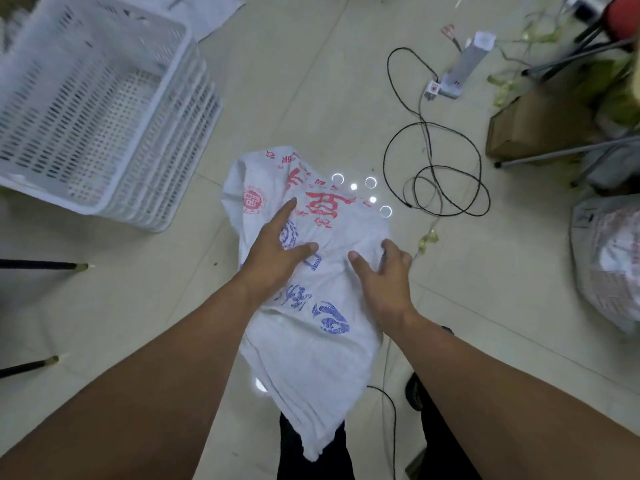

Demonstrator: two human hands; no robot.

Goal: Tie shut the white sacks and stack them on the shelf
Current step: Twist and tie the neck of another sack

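The right hand (388, 275) has its fingers curled into the side edge of the white sack (311, 358), grasping the cloth, while the left hand (277, 251) lies loose and flat on the print, forefinger straight out. The sack hangs limp over the middle of the tiled floor (346, 98) - its lower end against dark trouser legs. Stacked white baskets (86, 116) stand toward the far-left corner, with a looped black cable (431, 167) and a cardboard box (533, 129) to the right.
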